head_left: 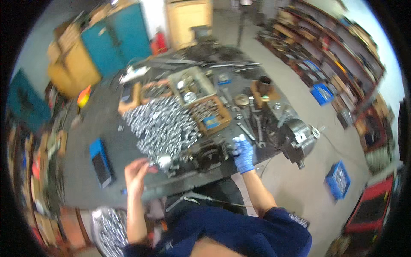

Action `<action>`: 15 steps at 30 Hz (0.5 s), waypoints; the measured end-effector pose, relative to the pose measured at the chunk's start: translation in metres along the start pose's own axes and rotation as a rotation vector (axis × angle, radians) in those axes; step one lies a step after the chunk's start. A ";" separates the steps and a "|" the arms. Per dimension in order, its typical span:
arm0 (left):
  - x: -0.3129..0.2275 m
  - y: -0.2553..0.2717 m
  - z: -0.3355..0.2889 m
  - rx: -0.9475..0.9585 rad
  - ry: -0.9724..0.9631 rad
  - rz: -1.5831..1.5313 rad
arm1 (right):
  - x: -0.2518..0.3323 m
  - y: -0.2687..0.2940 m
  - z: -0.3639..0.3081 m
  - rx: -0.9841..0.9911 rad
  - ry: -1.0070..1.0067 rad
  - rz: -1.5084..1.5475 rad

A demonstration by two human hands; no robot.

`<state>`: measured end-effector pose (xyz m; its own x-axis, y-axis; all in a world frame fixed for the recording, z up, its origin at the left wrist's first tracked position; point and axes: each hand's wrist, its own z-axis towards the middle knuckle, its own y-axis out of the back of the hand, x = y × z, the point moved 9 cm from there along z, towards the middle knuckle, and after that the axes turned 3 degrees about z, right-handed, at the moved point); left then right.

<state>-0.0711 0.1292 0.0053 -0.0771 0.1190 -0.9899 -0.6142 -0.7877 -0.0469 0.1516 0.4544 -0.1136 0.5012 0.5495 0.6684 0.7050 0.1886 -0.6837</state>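
My left hand (136, 174) is bare and reaches over the bench's near edge. Its thumb and fingers close on a small shiny metal part (151, 164), blurred at the fingertips. Just right of it is a bright round metal piece (164, 162) at the left end of a dark metal fixture (209, 155). My right hand (244, 155), in a blue glove with pale fingertips, is at the fixture's right end. Its fingers curl against that end, partly hidden. A large heap of small shiny metal parts (160, 124) lies behind the fixture.
Beyond the heap stand a grey bin (173, 81) and a wooden box of small parts (224, 121). Wrenches (258, 130) lie to the right, beside a heavy machine part (295, 139). A blue-edged case (100, 165) is at left. Below, a container holds more shiny parts (111, 231).
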 end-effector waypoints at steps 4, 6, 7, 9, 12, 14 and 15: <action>-0.007 -0.018 0.001 0.057 0.041 0.141 | 0.001 -0.011 -0.008 -0.012 0.020 0.007; 0.009 -0.016 0.001 0.044 0.078 -0.009 | -0.009 -0.008 0.006 0.188 -0.039 -0.031; 0.010 -0.018 0.003 0.048 0.081 -0.066 | -0.003 -0.015 -0.004 0.070 -0.001 -0.022; 0.010 -0.020 0.002 0.079 0.089 -0.137 | -0.002 -0.015 -0.004 0.016 -0.003 -0.035; 0.011 -0.022 0.002 0.149 0.099 -0.150 | -0.002 -0.014 -0.001 0.068 0.001 0.006; 0.011 -0.024 0.005 0.162 0.087 -0.154 | -0.003 -0.017 0.004 0.142 -0.035 -0.006; 0.011 -0.024 0.007 0.172 0.085 -0.147 | -0.003 -0.017 0.004 0.178 -0.031 -0.043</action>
<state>-0.0628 0.1539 -0.0032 0.0846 0.1675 -0.9822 -0.7392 -0.6504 -0.1746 0.1361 0.4530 -0.1045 0.4552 0.5622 0.6904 0.6237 0.3521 -0.6979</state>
